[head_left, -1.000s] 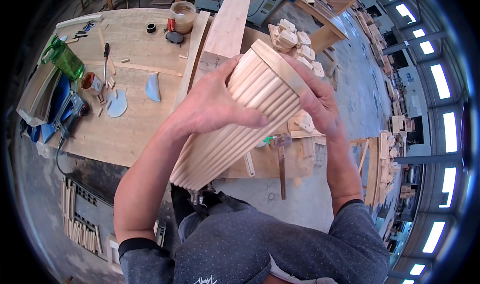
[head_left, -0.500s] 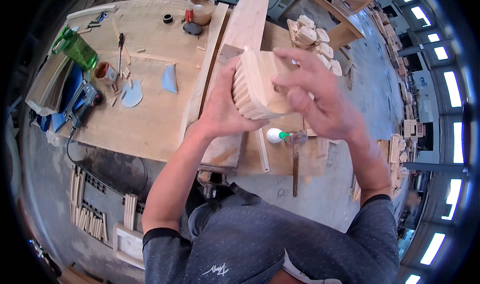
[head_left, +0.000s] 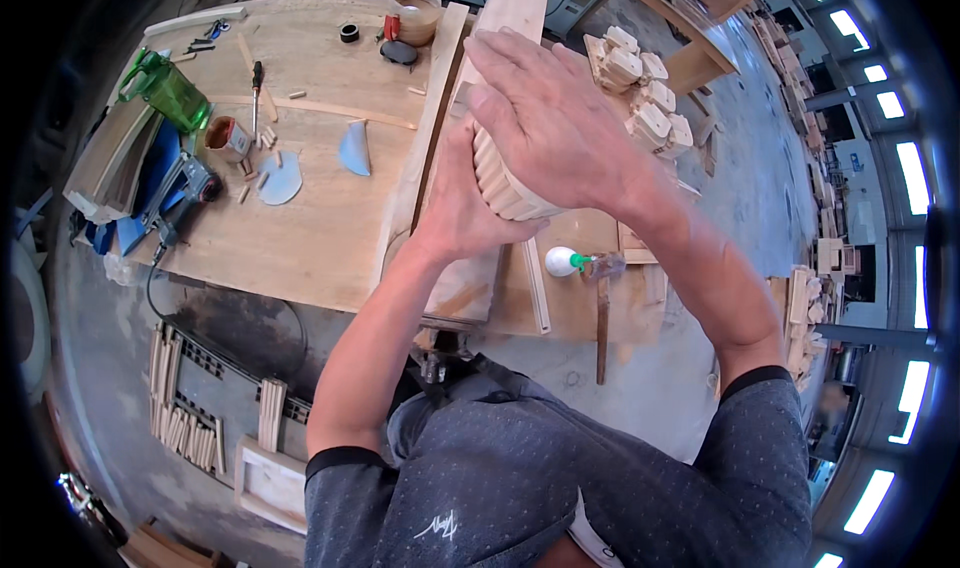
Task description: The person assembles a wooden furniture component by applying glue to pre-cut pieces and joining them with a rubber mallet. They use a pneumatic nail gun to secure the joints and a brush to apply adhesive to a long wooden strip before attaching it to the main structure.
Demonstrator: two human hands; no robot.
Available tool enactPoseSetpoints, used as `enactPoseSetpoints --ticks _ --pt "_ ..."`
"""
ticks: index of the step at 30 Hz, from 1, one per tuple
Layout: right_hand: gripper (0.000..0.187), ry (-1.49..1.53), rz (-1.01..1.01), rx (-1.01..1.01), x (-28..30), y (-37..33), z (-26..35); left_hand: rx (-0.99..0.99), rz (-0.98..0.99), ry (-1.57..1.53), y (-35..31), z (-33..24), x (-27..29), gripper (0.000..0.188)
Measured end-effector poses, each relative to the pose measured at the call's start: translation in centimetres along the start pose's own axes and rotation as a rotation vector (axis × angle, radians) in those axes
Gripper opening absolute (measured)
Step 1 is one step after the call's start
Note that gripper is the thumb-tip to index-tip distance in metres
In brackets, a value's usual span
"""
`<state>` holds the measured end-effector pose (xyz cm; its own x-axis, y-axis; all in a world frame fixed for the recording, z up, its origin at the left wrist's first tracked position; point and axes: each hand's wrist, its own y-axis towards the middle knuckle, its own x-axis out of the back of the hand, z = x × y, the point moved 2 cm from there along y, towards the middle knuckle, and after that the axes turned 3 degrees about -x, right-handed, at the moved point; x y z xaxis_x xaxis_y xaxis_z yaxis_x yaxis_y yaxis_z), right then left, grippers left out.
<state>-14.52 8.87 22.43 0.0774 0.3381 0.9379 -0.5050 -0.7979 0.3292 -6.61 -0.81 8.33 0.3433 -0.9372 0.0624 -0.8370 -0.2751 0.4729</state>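
Note:
My left hand grips a pale wooden block with a fluted side, its thumb along the near edge. Flat across the block's upper face lies my right hand, fingers stretched out and palm hiding most of that face. The block is held above a long pale board at the workbench's right part. Below my right forearm lies a white bottle with a green cap, beside a brownish transparent object and a thin dark stick.
On the workbench at left are a green plastic bottle, a power drill, a screwdriver, a cup and short dowels. Several wooden pieces are stacked at far right. Bundled sticks sit low at left.
My right hand has moved left and up, from beside the block to flat over its face, with fingers now straightened. My left hand keeps its grip. The view has shifted slightly.

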Motion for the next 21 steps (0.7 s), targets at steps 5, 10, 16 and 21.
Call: enactPoseSetpoints --ticks 5,10,16,21 --pt "0.049 0.138 -0.055 0.056 1.4 1.1 -0.8 -0.050 -0.015 0.104 0.6 -0.9 -0.5 0.130" --pt "0.053 0.258 -0.032 -0.176 3.9 0.3 -2.9 -0.036 -0.004 0.114 0.4 -2.4 0.4 0.154" --pt "0.049 0.356 0.176 -0.217 2.6 -0.9 -3.4 -0.014 0.015 0.105 1.5 -4.5 -0.4 0.163" --pt "0.045 0.324 0.250 -0.238 2.4 -0.7 -2.6 0.039 -0.024 0.216 1.9 -5.3 -0.8 0.160"
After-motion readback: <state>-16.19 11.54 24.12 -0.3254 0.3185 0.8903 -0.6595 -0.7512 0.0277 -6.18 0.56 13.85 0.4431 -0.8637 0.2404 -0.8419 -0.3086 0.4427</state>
